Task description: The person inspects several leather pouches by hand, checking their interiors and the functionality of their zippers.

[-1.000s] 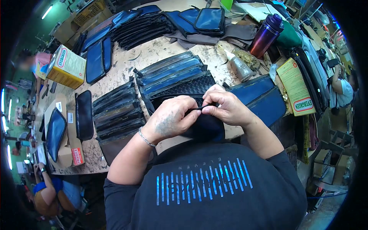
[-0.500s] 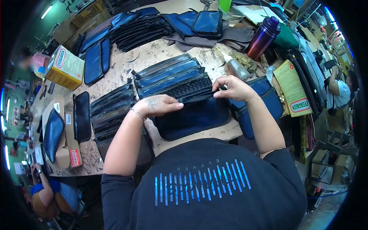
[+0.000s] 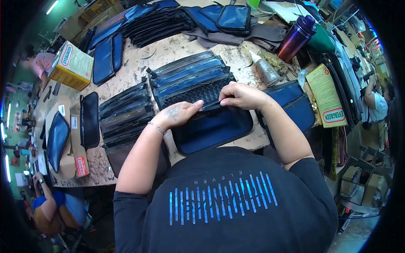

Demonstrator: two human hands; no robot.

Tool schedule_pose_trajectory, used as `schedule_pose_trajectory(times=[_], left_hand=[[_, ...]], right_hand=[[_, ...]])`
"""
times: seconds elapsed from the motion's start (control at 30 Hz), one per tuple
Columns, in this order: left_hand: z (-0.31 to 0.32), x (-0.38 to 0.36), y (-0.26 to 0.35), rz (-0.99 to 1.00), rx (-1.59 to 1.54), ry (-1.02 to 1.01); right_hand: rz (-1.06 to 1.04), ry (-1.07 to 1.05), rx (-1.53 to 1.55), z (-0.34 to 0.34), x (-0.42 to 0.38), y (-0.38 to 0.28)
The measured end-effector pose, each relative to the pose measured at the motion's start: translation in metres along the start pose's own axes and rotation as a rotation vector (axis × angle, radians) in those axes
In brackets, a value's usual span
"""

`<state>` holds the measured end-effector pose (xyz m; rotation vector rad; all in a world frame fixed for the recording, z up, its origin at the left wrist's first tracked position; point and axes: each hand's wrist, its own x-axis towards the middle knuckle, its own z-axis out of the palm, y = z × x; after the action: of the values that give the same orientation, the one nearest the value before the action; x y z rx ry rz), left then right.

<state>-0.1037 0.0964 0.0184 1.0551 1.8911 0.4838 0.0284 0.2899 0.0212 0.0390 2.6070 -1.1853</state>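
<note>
In front of my chest lies a dark blue, leather-like panel (image 3: pixel 213 131) with rounded lower corners and a black border. Thumb and fingers of my left hand (image 3: pixel 180 113) pinch the black strip along its upper edge. Farther right on that same edge, my right hand (image 3: pixel 242 96) is also closed in a pinch. Just beyond both hands sits a black woven-pattern piece (image 3: pixel 198 93), partly covered by them. Behind it are overlapping blue panels (image 3: pixel 190 67) with black, glue-marked edges. More layered dark strips (image 3: pixel 126 114) lie left of my left hand.
A yellow Evergreen can (image 3: pixel 72 66) stands at the left; another Evergreen can (image 3: pixel 328 99) is at the right. A purple bottle (image 3: pixel 296 38) and a white-tipped glue bottle (image 3: pixel 265 69) stand beyond my right hand. Stacked black pieces (image 3: pixel 160 27) lie at the back. Other people are at both sides.
My right hand has moved left along the upper edge, closer to my left hand. The panel's upper edge has tipped back, and more of its blue face shows.
</note>
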Motion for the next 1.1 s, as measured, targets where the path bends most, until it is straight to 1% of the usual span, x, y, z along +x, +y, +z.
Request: schedule_pose_trajectory(times=[0.03, 0.07, 0.13, 0.17, 0.2, 0.27, 0.33, 0.4, 0.47, 0.53, 0.7, 0.83, 0.9, 0.93, 1.0, 1.03, 1.1], left_hand=[[-0.003, 0.002, 0.011, -0.1, 0.025, -0.037], [-0.003, 0.006, 0.013, -0.102, 0.024, -0.034], [-0.001, 0.015, 0.014, 0.121, -0.034, -0.143], [0.006, 0.016, 0.014, 0.249, -0.138, -0.058], [0.006, 0.017, 0.017, 0.254, -0.135, -0.065], [0.004, 0.015, 0.022, 0.299, -0.03, 0.013], [0.009, 0.016, 0.018, 0.309, -0.064, 0.038], [0.012, 0.015, 0.018, 0.395, 0.022, 0.143], [0.012, 0.013, 0.019, 0.403, 0.038, 0.156], [0.012, 0.013, 0.02, 0.415, 0.054, 0.167], [0.017, 0.016, 0.021, 0.472, 0.157, 0.229], [0.017, 0.018, 0.019, 0.483, 0.208, 0.207], [0.014, 0.017, 0.02, 0.442, 0.13, 0.135], [0.016, 0.019, 0.017, 0.44, 0.13, 0.135], [0.019, 0.022, 0.013, 0.542, -0.06, 0.188], [0.017, 0.021, 0.014, 0.542, -0.06, 0.188], [0.015, 0.018, 0.019, 0.465, -0.126, 0.11]], right_hand=[[-0.027, 0.021, 0.025, 0.001, 0.0, -0.002], [-0.03, 0.018, 0.024, 0.003, 0.0, -0.001], [-0.216, 0.16, -0.017, 0.009, 0.0, 0.005], [-0.211, 0.165, -0.018, 0.01, -0.001, 0.008], [-0.218, 0.189, -0.037, 0.011, -0.001, 0.01], [-0.222, 0.215, -0.052, 0.012, -0.004, 0.011], [-0.156, 0.166, -0.009, 0.01, -0.005, 0.006], [-0.144, 0.165, -0.002, 0.01, -0.005, 0.003], [-0.13, 0.162, 0.0, 0.011, -0.004, 0.003], [-0.185, 0.192, -0.037, 0.013, -0.004, 0.006], [-0.204, 0.236, -0.051, 0.016, -0.006, 0.009], [-0.205, 0.244, -0.071, 0.019, -0.006, 0.012], [-0.224, 0.254, -0.098, 0.02, -0.005, 0.012], [-0.243, 0.266, -0.126, 0.021, -0.005, 0.012], [-0.236, 0.279, -0.125, 0.02, -0.006, 0.01], [-0.226, 0.292, -0.125, 0.02, -0.007, 0.009], [-0.241, 0.302, -0.133, 0.02, -0.008, 0.008]])
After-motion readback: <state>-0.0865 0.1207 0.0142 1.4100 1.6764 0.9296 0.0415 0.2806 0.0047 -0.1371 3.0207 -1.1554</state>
